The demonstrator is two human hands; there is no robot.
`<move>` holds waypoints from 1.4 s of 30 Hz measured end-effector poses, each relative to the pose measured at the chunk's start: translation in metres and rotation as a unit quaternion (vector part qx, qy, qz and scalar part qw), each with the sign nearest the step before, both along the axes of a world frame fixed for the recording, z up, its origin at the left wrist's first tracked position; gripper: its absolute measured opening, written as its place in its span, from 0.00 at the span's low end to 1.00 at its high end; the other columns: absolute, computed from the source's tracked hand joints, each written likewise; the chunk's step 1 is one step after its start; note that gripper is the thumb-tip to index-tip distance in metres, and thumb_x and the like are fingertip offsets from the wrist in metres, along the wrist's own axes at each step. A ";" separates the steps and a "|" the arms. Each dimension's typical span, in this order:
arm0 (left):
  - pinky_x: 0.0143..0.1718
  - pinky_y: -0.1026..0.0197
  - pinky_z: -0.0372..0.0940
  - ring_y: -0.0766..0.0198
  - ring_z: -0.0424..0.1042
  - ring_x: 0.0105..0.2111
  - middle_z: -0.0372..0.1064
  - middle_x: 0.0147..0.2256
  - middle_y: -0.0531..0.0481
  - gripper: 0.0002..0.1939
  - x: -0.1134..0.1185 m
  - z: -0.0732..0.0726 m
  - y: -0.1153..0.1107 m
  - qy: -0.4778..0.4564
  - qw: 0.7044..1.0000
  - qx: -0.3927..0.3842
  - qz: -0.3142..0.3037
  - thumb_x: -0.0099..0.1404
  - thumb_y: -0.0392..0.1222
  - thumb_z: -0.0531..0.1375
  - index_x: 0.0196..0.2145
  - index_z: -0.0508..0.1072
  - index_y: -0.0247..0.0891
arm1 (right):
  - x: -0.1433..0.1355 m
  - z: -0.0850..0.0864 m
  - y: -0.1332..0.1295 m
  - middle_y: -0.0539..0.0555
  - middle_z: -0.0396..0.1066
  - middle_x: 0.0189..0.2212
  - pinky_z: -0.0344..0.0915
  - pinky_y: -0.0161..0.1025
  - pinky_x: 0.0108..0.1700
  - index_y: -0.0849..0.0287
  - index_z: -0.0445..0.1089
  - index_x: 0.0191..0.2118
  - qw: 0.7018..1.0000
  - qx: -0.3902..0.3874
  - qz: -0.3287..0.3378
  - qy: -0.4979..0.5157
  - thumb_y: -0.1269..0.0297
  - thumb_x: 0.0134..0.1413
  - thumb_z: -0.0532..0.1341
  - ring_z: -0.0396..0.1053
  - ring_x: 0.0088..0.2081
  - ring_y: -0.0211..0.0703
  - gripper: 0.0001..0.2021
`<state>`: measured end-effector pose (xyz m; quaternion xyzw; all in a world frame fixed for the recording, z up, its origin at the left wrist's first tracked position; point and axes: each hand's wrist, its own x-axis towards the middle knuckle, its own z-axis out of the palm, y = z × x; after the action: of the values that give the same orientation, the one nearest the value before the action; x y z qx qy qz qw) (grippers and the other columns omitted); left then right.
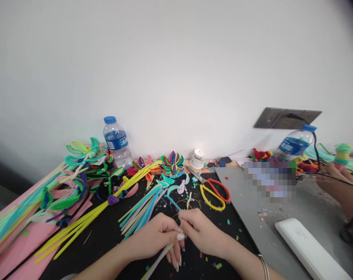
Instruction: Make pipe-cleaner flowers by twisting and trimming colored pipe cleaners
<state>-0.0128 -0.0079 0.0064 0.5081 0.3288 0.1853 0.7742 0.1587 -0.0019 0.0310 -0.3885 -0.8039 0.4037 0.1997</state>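
Note:
Both hands meet at the lower middle, over the black table surface. My left hand (160, 235) has its thumb and fingers pinched on pale lilac and yellow-green pipe cleaner stems (159, 260), which run down toward the bottom edge. Touching it, my right hand (198, 231) has its fingertips closed at the top end of the same stems; the exact spot is hidden by the fingers. A blue pipe cleaner (173, 202) sticks up just beyond the fingertips. Behind the left hand lies a bundle of teal, lilac and yellow pipe cleaners (147, 206).
Scissors (213, 190) with yellow and red handles lie beyond the right hand. A thread spool (197, 159), a bottle (116, 144) and pipe cleaner flowers (172, 162) stand by the wall. At right are a grey board (252, 217), a white case (309, 245) and another person's hand (334, 175).

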 end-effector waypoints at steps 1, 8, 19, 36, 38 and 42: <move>0.21 0.65 0.64 0.64 0.71 0.17 0.72 0.19 0.48 0.13 0.000 0.002 -0.001 -0.007 1.000 0.001 0.001 0.58 0.46 0.58 0.25 0.70 0.32 | -0.001 0.000 -0.001 0.44 0.51 0.17 0.47 0.31 0.24 0.58 0.49 0.20 0.999 -0.045 -0.008 0.028 0.70 0.58 0.48 0.50 0.21 0.32 0.15; 0.23 0.64 0.65 0.62 0.74 0.20 0.75 0.22 0.45 0.12 0.000 0.003 -0.002 -0.034 0.999 0.018 0.032 0.60 0.45 0.59 0.27 0.70 0.32 | -0.001 -0.007 0.000 0.42 0.48 0.15 0.42 0.31 0.20 0.57 0.49 0.21 0.962 -0.199 -0.036 0.183 0.50 0.57 0.52 0.45 0.18 0.31 0.20; 0.21 0.65 0.64 0.62 0.74 0.19 0.74 0.22 0.44 0.20 0.001 -0.001 0.003 -0.001 0.997 0.004 0.073 0.57 0.55 0.59 0.28 0.69 0.31 | 0.009 -0.008 0.017 0.43 0.48 0.18 0.43 0.32 0.23 0.59 0.56 0.23 0.966 -0.134 -0.097 0.200 0.49 0.53 0.57 0.44 0.21 0.32 0.19; 0.56 0.51 0.54 0.53 0.53 0.59 0.50 0.61 0.46 0.26 -0.017 0.000 0.020 0.128 0.811 0.365 0.439 0.65 0.45 0.54 0.59 0.53 0.46 | 0.023 -0.011 0.024 0.42 0.45 0.19 0.43 0.31 0.21 0.57 0.53 0.26 0.892 -0.010 -0.324 0.316 0.54 0.59 0.53 0.43 0.20 0.32 0.16; 0.54 0.49 0.56 0.53 0.57 0.56 0.53 0.58 0.44 0.25 -0.019 0.001 0.020 0.159 0.778 0.397 0.461 0.65 0.45 0.54 0.58 0.54 0.46 | 0.026 -0.009 0.024 0.42 0.45 0.19 0.43 0.31 0.21 0.57 0.53 0.26 0.881 0.030 -0.360 0.307 0.54 0.59 0.53 0.44 0.21 0.32 0.16; 0.45 0.53 0.60 0.57 0.62 0.43 0.59 0.46 0.46 0.17 -0.022 0.003 0.021 0.192 0.729 0.434 0.494 0.64 0.44 0.54 0.50 0.59 0.43 | 0.030 -0.002 0.024 0.43 0.46 0.19 0.44 0.31 0.21 0.57 0.54 0.26 0.857 0.106 -0.417 0.283 0.54 0.61 0.51 0.45 0.21 0.33 0.16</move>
<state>-0.0345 0.0131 0.0096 0.5795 0.5586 0.5625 0.1890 0.1884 0.0222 0.0289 -0.5333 -0.5132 0.2876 0.6079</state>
